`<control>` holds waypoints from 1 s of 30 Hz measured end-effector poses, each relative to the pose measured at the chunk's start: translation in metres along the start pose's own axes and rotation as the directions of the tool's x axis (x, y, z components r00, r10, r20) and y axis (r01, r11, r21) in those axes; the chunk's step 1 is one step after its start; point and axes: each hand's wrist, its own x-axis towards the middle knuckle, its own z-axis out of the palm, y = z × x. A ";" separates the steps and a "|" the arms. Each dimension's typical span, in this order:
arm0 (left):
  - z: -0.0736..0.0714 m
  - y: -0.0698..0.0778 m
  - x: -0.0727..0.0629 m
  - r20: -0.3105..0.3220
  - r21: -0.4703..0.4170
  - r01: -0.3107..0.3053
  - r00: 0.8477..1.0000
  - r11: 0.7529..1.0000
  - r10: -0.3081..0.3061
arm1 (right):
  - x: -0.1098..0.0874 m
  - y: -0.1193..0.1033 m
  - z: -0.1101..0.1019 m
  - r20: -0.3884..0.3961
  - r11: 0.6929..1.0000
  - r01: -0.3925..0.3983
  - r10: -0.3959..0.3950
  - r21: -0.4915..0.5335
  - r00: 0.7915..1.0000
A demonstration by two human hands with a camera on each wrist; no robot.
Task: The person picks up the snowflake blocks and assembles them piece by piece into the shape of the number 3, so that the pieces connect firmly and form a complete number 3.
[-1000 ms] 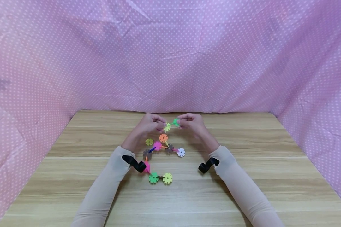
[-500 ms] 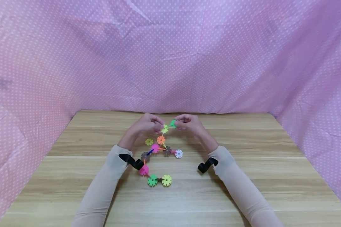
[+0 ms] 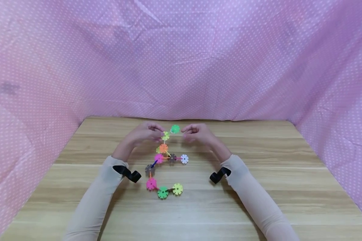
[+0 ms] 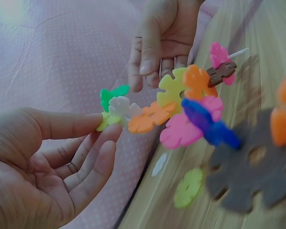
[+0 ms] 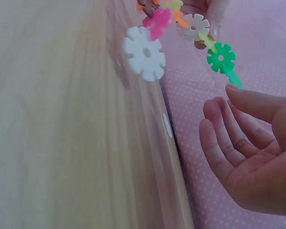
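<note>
A chain of slotted plastic snowflake discs hangs from my left hand [image 3: 146, 133], whose thumb and fingertips pinch a yellow disc [image 4: 108, 122] near its upper end. Beyond that disc a green disc [image 3: 175, 129] sticks out toward my right hand [image 3: 198, 133]. The right hand holds nothing; its fingers are loosely bent, a small gap from the green disc in the head view. Lower down come an orange disc [image 3: 163, 148], a pink disc [image 3: 158, 158] and a dark grey disc [image 3: 149, 170]. A side branch ends in a white disc [image 5: 145, 53]; the low end is another yellow disc [image 3: 177, 188].
A loose yellow disc [image 4: 188, 188] lies on the wooden table [image 3: 229, 207], partly behind the chain in the head view. A small flat white piece [image 4: 158, 164] lies near the table's far edge. Pink dotted cloth [image 3: 181, 67] hangs behind and at both sides.
My right hand has let go of the green disc. The left hand has carried the chain to the left, and the orange disc now overlaps the loose yellow one.
</note>
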 end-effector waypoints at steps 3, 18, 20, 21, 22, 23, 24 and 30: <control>-0.008 -0.001 -0.007 -0.005 0.009 -0.012 1.000 1.000 0.012 | 0.001 -0.003 0.006 0.074 0.999 0.014 -0.011 -0.051 0.997; -0.031 -0.013 -0.026 -0.014 0.054 0.013 1.000 0.998 -0.012 | 0.020 -0.010 0.048 0.395 0.927 0.218 -0.086 -0.304 0.915; -0.032 -0.014 -0.027 -0.014 0.049 0.015 1.000 0.999 -0.015 | 0.024 -0.009 0.053 0.420 0.913 0.254 -0.103 -0.320 0.901; -0.032 -0.014 -0.028 -0.016 0.046 0.018 1.000 0.999 -0.017 | 0.026 -0.009 0.055 0.433 0.905 0.273 -0.114 -0.325 0.894; -0.032 -0.015 -0.029 -0.016 0.043 0.019 1.000 0.999 -0.018 | 0.027 -0.009 0.057 0.444 0.900 0.288 -0.122 -0.328 0.888; -0.032 -0.015 -0.030 -0.018 0.040 0.020 1.000 0.999 -0.019 | 0.028 -0.009 0.059 0.456 0.892 0.303 -0.127 -0.335 0.881; -0.033 -0.015 -0.031 -0.017 0.041 0.020 1.000 0.999 -0.019 | 0.029 -0.009 0.060 0.467 0.887 0.313 -0.129 -0.340 0.874; -0.035 -0.017 -0.034 -0.020 0.042 0.020 1.000 0.999 -0.019 | 0.033 -0.011 0.065 0.519 0.868 0.338 -0.112 -0.364 0.847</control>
